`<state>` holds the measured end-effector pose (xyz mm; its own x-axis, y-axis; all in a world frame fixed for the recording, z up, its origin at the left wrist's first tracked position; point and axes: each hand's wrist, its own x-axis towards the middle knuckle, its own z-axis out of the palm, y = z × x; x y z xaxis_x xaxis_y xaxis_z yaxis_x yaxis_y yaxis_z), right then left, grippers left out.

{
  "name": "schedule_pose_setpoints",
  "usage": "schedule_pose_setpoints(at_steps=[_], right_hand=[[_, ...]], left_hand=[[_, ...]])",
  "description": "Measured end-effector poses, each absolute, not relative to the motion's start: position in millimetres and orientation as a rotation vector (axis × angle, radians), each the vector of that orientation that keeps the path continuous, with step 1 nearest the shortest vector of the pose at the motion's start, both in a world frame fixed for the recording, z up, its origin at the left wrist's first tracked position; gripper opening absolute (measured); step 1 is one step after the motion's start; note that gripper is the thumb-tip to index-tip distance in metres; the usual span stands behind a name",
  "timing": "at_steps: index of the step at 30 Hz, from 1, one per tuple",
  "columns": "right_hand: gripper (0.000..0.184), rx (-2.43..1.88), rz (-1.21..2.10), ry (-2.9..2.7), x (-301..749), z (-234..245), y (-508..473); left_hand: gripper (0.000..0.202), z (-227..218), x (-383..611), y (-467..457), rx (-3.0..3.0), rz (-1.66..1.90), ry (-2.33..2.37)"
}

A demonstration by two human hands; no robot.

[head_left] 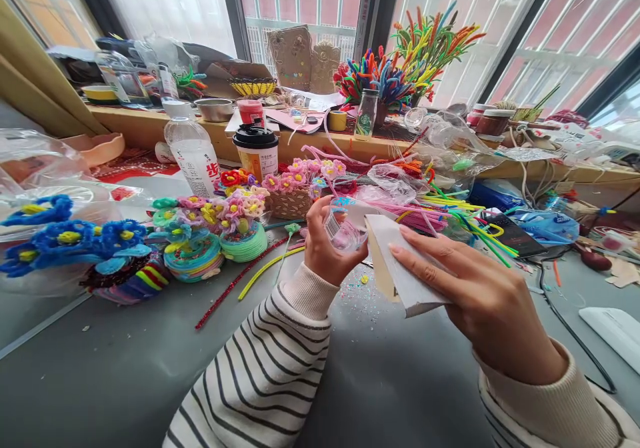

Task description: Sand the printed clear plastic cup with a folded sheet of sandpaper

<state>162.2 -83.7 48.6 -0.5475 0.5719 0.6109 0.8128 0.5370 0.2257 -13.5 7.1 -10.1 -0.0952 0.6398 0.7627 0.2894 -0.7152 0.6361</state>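
Observation:
My left hand [327, 248] is wrapped round a clear plastic cup-like piece [345, 225] with blue print and a barcode, tilted so its round end faces me. Close beside it, my right hand [465, 288] grips a folded white card-like piece [397, 261], beige on its inner side, with the fingers flat over its top face. The thumb is hidden behind it. The near edge of this piece is next to the clear one; I cannot tell whether they touch. Below them, glitter-like bits and a small yellow piece [365, 279] lie on the grey table [370, 375].
Pipe-cleaner flowers [120, 235] and coiled pots [193, 258] stand on the left. A water bottle [190, 148] and lidded coffee cup [256, 151] are behind. Loose pipe cleaners [480, 228] spread right of centre. A black cable [565, 341] and a white device [613, 331] lie at right.

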Motion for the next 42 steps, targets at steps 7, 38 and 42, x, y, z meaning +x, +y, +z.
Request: schedule_pose_setpoints(at_steps=[7, 38, 42], right_hand=[[0.046, -1.171, -0.72, -2.289, 164, 49, -84], [0.057, -1.236, -0.453, -2.082, 168, 46, -83], [0.055, -1.191, -0.512, -2.143, 161, 46, -83]], left_hand=[[0.075, -10, -14, 7, 1.926, 1.887, 1.053], [0.076, -1, -10, 9, 1.096, 1.335, 0.795], [0.079, -6, -7, 11, 1.214, 1.351, 0.854]])
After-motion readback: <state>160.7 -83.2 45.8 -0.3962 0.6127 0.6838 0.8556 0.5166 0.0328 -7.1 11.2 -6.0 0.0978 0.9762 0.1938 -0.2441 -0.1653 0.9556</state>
